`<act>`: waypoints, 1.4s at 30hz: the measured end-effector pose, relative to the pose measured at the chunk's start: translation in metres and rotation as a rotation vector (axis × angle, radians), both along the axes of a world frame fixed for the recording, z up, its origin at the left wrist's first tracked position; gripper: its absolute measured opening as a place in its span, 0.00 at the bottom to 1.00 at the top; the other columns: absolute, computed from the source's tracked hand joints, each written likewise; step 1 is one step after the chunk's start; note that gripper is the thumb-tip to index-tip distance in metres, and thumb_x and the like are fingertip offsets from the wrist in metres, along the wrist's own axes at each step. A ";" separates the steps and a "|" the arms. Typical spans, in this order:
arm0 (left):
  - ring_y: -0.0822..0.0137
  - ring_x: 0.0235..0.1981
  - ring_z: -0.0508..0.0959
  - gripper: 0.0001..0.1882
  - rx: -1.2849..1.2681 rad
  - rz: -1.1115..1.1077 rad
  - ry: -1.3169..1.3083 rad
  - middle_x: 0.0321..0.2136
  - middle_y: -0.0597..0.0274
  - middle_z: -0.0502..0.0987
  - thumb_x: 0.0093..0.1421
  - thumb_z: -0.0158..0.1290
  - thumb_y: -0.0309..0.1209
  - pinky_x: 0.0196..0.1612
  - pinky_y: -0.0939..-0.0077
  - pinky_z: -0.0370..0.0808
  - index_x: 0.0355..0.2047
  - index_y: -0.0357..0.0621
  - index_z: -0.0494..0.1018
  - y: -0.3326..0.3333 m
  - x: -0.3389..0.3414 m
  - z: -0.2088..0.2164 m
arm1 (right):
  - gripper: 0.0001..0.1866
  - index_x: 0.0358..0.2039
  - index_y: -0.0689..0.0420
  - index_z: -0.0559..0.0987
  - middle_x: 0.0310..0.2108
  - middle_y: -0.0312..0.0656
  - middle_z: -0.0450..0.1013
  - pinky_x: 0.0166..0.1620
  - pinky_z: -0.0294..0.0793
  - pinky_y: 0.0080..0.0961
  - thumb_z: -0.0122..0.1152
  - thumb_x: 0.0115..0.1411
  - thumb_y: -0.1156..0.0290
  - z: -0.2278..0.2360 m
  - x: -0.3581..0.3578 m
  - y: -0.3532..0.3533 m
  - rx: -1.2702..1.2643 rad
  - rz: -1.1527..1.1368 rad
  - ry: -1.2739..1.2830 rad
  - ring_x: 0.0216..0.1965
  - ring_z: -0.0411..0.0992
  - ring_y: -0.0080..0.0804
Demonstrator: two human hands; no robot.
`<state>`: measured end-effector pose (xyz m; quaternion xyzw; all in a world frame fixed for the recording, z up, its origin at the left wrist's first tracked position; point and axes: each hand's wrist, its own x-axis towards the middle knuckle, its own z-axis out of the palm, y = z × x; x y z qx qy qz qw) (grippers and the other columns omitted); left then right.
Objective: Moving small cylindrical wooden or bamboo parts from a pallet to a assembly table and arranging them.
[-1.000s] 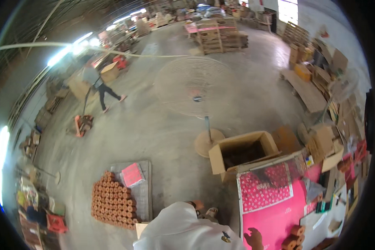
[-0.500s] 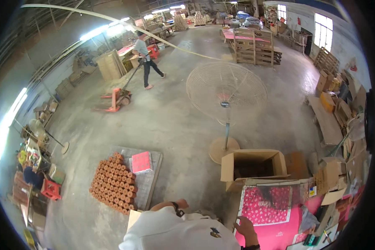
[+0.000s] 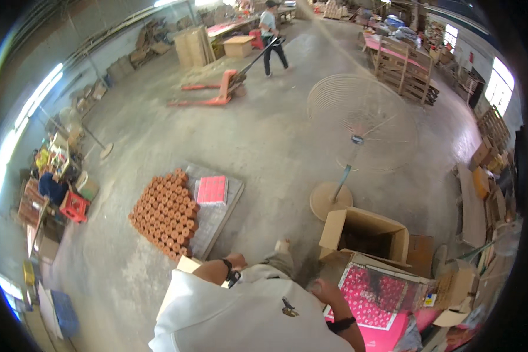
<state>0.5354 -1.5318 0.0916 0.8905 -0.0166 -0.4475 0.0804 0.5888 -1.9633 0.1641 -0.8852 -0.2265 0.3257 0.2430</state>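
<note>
My left hand (image 3: 237,260), with a dark watch on the wrist, is bent in front of my white shirt, beside a tan cardboard piece (image 3: 187,265). The fingers look curled, but whether they hold anything is unclear. My right hand (image 3: 321,290), with a dark wristband, is blurred. It lies at the near left edge of a stack of pink patterned sheets (image 3: 374,296) in a flat carton. An open brown cardboard box (image 3: 365,233) stands just beyond the sheets.
Stacked orange-brown tubes (image 3: 164,214) and a pink packet (image 3: 212,189) lie on a grey board. A standing fan (image 3: 358,126) rises past the box. Far off, a person (image 3: 271,35) pulls an orange pallet jack (image 3: 208,94). Cartons and pallets line the right wall, with crates on the left.
The view has swung, so the tubes and fan sit higher in the frame. The far person has pulled the pallet jack further away. My right hand has moved to the pink sheets' left edge.
</note>
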 end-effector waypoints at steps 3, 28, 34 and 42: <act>0.56 0.23 0.75 0.13 -0.160 0.583 -0.046 0.17 0.55 0.73 0.55 0.53 0.37 0.31 0.56 0.70 0.20 0.41 0.75 0.020 0.006 -0.028 | 0.28 0.53 0.57 0.77 0.53 0.52 0.74 0.59 0.70 0.40 0.62 0.58 0.51 0.006 0.038 0.020 -0.038 0.054 0.002 0.56 0.71 0.50; 0.44 0.46 0.80 0.21 -0.176 1.572 0.098 0.42 0.42 0.81 0.55 0.53 0.40 0.50 0.55 0.76 0.40 0.35 0.81 0.130 0.049 -0.154 | 0.23 0.48 0.57 0.80 0.43 0.51 0.79 0.46 0.77 0.39 0.65 0.57 0.55 -0.065 0.410 0.458 -0.262 0.840 0.158 0.42 0.78 0.46; 0.51 0.34 0.82 0.16 -0.377 1.635 -0.274 0.32 0.48 0.82 0.61 0.47 0.38 0.38 0.57 0.78 0.36 0.40 0.80 0.124 0.061 -0.208 | 0.18 0.38 0.56 0.85 0.41 0.51 0.80 0.44 0.76 0.45 0.63 0.53 0.57 -0.122 0.508 0.546 -0.483 1.021 0.176 0.40 0.79 0.48; 0.50 0.39 0.81 0.16 -0.482 1.698 -0.217 0.40 0.49 0.81 0.63 0.47 0.41 0.40 0.60 0.79 0.42 0.44 0.78 0.158 0.158 -0.122 | 0.18 0.44 0.55 0.83 0.43 0.51 0.79 0.47 0.76 0.45 0.58 0.56 0.61 -0.148 0.604 0.639 -0.390 1.054 -0.003 0.45 0.77 0.53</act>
